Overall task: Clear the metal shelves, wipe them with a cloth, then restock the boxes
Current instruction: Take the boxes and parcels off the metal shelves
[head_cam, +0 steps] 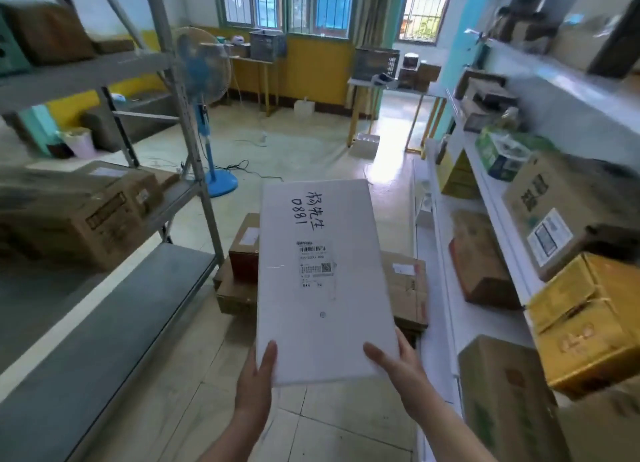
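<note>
A long flat white box [322,281] with a shipping label and black handwriting hangs in the aisle in front of me, above the floor. My left hand [258,378] grips its near left corner and my right hand [398,364] grips its near right corner. The grey metal shelf unit [114,309] stands on the left. Its low shelf is bare at the near end. The shelf above it carries brown cardboard boxes [86,219]. Under the white box, several brown cardboard boxes [405,288] are stacked on the floor.
White shelving [491,205] on the right holds yellow [585,319], brown and green cartons. A blue standing fan [204,90] with a trailing cable stands behind the metal shelf post. Tables with crates stand along the far wall under the windows.
</note>
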`<state>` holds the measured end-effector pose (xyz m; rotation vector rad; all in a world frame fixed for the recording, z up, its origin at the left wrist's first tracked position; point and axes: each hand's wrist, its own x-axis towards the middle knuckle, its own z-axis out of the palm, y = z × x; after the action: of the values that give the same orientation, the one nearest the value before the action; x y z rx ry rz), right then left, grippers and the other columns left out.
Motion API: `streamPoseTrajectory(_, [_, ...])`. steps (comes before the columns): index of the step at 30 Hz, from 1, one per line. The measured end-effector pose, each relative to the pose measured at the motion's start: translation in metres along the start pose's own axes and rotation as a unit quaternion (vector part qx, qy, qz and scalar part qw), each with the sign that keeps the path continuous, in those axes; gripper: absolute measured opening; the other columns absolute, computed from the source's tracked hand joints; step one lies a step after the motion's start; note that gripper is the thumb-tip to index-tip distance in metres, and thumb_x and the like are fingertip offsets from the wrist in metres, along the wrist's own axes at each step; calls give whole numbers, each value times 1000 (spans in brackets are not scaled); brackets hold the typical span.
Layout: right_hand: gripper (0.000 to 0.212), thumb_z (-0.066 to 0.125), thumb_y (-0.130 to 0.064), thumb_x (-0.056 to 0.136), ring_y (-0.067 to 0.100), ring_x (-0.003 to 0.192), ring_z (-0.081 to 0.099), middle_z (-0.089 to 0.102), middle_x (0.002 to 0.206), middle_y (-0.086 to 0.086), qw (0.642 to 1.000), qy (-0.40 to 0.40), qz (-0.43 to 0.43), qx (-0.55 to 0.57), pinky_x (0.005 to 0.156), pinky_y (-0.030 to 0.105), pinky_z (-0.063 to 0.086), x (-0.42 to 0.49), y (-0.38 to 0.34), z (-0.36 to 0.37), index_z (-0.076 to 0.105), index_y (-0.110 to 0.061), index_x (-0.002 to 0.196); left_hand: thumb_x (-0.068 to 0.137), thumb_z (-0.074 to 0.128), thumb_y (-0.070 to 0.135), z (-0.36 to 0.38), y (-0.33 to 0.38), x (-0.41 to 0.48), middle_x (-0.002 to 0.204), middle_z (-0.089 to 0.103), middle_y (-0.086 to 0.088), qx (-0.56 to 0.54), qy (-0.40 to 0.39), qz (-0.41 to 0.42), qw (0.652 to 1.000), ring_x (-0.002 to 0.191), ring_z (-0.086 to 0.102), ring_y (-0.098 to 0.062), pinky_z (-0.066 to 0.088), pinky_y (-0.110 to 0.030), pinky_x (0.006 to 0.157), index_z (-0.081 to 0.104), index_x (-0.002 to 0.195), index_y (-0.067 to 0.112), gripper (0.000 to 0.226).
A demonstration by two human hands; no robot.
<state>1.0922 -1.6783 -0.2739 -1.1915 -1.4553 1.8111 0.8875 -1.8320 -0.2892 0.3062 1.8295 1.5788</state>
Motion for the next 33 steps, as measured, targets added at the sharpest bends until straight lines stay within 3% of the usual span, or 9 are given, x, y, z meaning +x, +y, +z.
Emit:
streamPoseTrajectory(6, [96, 94, -52, 52, 17, 107, 71, 75, 117, -6, 995, 84, 26, 45, 98, 41, 56, 10, 19, -70, 55, -28, 136, 98, 57, 43, 84, 3, 27, 111, 68, 4, 49, -75, -13, 996, 99, 63, -11, 48, -27, 75, 57, 128, 21, 37])
streamPoseTrajectory(11, [90, 94, -49, 63, 14, 111, 65, 69, 123, -5, 988, 133, 56, 54, 95, 31, 52, 54, 31, -105, 49, -28, 138, 94, 60, 48, 136, -11, 76, 125, 67, -2, 80, -123, -31, 989, 115, 62, -22, 46, -41, 105, 58, 137, 17, 53])
streamPoseTrajectory(15, [74, 86, -36, 72, 10, 106, 64, 68, 117, -9, 981, 172, 80, 42, 96, 32, 48, 127, 32, -133, 50, -26, 136, 85, 64, 58, 193, -11, 146, 130, 66, -2, 107, -151, -54, 981, 122, 60, -22, 42, -46, 113, 56, 140, 15, 70])
streamPoseTrajectory(17, [67, 86, -30, 76, 15, 106, 64, 68, 115, -7, 976, 187, 100, 41, 99, 35, 48, 159, 28, -141, 51, -25, 133, 74, 67, 77, 215, -19, 190, 127, 68, 4, 121, -168, -58, 977, 120, 62, -18, 43, -47, 112, 58, 138, 18, 88])
streamPoseTrajectory(21, [100, 95, -62, 46, 23, 112, 67, 71, 119, -1, 967, 214, 133, 49, 107, 47, 50, 228, 15, -156, 55, -25, 130, 63, 59, 88, 260, -5, 268, 124, 69, 4, 147, -196, -78, 966, 115, 65, -17, 45, -47, 109, 58, 136, 18, 101])
streamPoseTrajectory(24, [87, 91, -46, 61, 24, 113, 66, 70, 120, 1, 963, 217, 147, 61, 107, 50, 49, 277, 0, -166, 53, -19, 135, 64, 60, 91, 292, 10, 319, 129, 67, 5, 164, -220, -98, 957, 118, 63, -17, 44, -48, 111, 53, 142, 20, 106])
streamPoseTrajectory(28, [83, 93, -50, 62, 21, 111, 67, 71, 119, -1, 956, 232, 167, 70, 104, 45, 52, 324, -10, -183, 55, -23, 131, 73, 59, 82, 336, 39, 358, 123, 68, 4, 187, -245, -104, 946, 112, 65, -17, 47, -46, 106, 56, 136, 22, 87])
streamPoseTrajectory(31, [54, 83, -26, 83, 14, 106, 66, 70, 117, -2, 952, 227, 187, 84, 87, 27, 54, 368, -10, -206, 55, -22, 128, 85, 58, 72, 374, 42, 386, 121, 69, 6, 204, -249, -116, 940, 110, 65, -14, 47, -42, 104, 59, 133, 23, 68])
streamPoseTrajectory(33, [47, 79, -18, 86, 12, 104, 66, 70, 114, -4, 951, 219, 199, 88, 80, 22, 51, 406, 0, -227, 55, -22, 127, 88, 58, 67, 399, 29, 413, 121, 69, 5, 214, -249, -150, 933, 109, 65, -14, 47, -43, 104, 59, 129, 25, 59])
